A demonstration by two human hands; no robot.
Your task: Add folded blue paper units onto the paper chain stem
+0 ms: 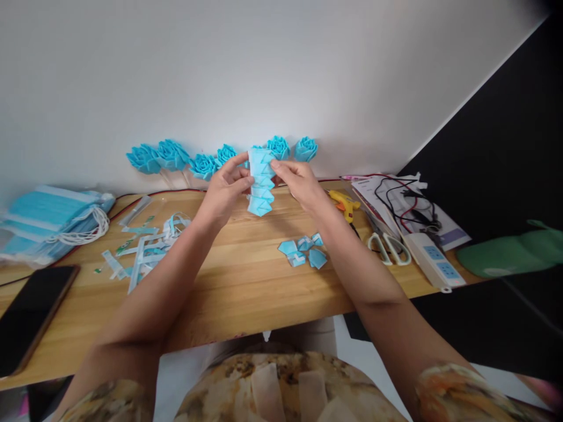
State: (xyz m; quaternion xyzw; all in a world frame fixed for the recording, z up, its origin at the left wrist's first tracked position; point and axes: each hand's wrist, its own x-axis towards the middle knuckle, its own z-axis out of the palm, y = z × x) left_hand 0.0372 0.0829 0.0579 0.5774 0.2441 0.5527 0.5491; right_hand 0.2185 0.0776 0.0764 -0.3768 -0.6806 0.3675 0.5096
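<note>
A pale blue strip of overlapping folded petals (261, 186) hangs upright in the air above the table, its pointed tips toward the right. My left hand (229, 184) pinches its left edge between thumb and fingers. On the other side, my right hand (297, 176) grips the upper right edge, thumb in front. Several blue flowers of the same material, such as this rose (171, 153), lean along the wall behind. Below the hands, a small group of loose folded blue pieces (295, 253) lies on the wooden table (246, 293).
At left are a stack of blue face masks (48, 217), cut scraps (145, 252) and a black phone (33, 319). At right lie a yellow glue gun (344, 202), white-handled scissors (389, 249), a power strip (433, 261), papers with cables (404, 205) and a green bottle (505, 252).
</note>
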